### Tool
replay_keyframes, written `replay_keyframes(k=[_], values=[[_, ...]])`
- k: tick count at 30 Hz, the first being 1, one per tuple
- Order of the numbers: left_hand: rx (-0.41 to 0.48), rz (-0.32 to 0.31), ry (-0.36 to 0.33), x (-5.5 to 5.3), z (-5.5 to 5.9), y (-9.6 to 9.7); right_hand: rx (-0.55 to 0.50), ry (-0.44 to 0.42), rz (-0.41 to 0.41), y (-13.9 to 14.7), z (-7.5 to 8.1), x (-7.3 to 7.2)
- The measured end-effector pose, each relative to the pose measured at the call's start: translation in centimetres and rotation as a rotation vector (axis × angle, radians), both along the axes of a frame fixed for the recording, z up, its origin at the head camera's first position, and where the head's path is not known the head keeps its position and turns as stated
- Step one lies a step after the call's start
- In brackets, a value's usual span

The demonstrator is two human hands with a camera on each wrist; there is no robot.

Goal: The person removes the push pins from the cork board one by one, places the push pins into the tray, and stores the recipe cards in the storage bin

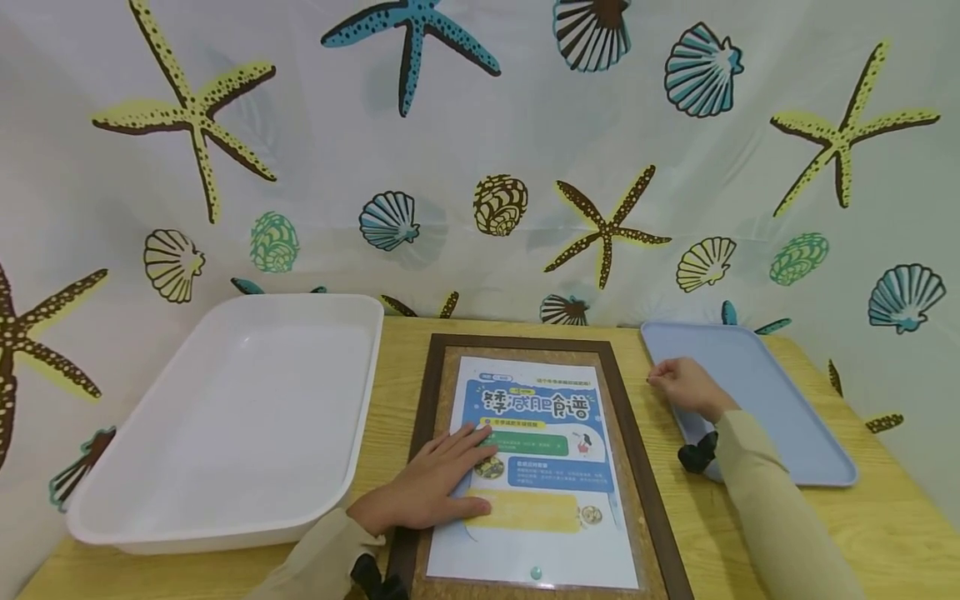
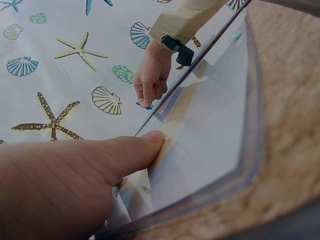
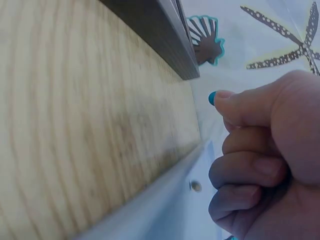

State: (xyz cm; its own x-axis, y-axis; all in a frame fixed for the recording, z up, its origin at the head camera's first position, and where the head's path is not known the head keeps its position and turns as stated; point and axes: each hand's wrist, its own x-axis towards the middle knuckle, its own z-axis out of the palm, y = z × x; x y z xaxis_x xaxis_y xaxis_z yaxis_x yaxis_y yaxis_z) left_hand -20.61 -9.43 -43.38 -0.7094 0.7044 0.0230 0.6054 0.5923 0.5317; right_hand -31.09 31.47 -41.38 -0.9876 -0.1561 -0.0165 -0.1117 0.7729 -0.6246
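Nearest, a pin (image 1: 536, 573) sits at the bottom of the sheet (image 1: 540, 467), which lies on a brown-framed cork board (image 1: 647, 467); the board runs up the middle of the table (image 1: 397, 400) almost to its far edge. The left grip (image 1: 431, 485) rests palm down on the sheet's left side, fingers straight, thumb held apart. At the table's left side stands a deep white basin (image 1: 225, 450). Farther off, between the board and the table's right edge, the right grip (image 1: 690, 386) has its other fingers curled while thumb and forefinger pinch a teal thing (image 3: 212, 98), mostly hidden. Beside it, a shallow blue tray (image 1: 757, 392) lies by the table's far right corner. Behind the far edge hangs a cloth (image 1: 450, 150) printed with starfish and shells.
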Motion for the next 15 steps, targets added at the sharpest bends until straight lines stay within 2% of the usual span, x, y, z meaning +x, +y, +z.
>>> replay_keyframes(k=[6, 11, 15], values=[[0.005, 0.008, 0.002, -0.3, -0.1, 0.0, 0.012, -0.015, -0.034, 1.3, 0.2, 0.4], [-0.006, 0.016, -0.011, -0.1, 0.0, 0.0, -0.034, -0.045, -0.048, 1.9, 0.2, 1.0], [-0.003, 0.011, -0.014, 0.1, 0.1, 0.1, -0.023, -0.057, -0.068, 2.2, 0.2, 1.6]])
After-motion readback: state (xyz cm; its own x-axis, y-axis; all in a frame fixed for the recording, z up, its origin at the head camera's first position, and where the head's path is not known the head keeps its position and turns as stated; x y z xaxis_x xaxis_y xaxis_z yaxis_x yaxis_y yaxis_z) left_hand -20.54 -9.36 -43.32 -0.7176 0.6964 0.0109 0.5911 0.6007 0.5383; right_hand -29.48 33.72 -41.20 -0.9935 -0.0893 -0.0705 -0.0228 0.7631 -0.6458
